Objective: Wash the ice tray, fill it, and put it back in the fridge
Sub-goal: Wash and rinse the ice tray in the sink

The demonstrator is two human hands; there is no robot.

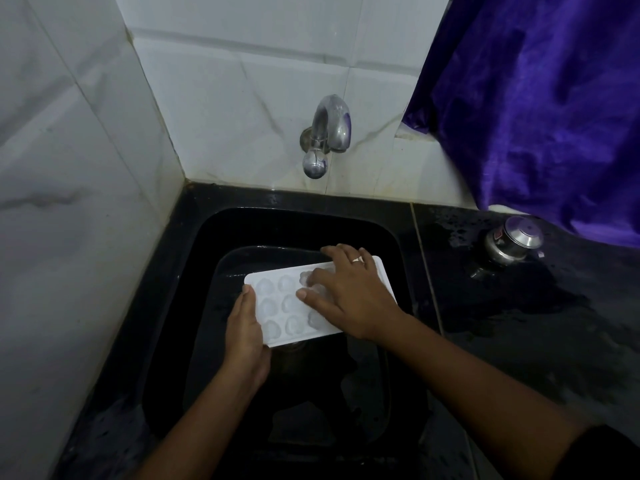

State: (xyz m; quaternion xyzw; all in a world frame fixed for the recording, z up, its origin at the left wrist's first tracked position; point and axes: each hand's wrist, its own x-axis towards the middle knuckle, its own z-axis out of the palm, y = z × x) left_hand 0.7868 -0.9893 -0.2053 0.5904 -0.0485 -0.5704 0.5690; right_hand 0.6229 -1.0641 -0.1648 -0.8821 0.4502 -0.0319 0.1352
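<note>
A white ice tray (277,306) with rounded moulds is held over the black sink (194,306), slightly tilted. My left hand (244,337) grips its near left edge from the side. Spread flat across the tray's right half lies my right hand (349,292), fingertips pressing into the moulds, a ring on one finger. The right part of the tray is hidden under that hand. A steel tap (329,133) sticks out of the tiled wall above the sink; I see no water running from it.
White marble-look tiles (86,202) close off the left and back. A wet black counter (519,323) lies to the right, with a small steel pot (512,242) on it. A purple cloth (554,98) hangs at the upper right over the counter's back.
</note>
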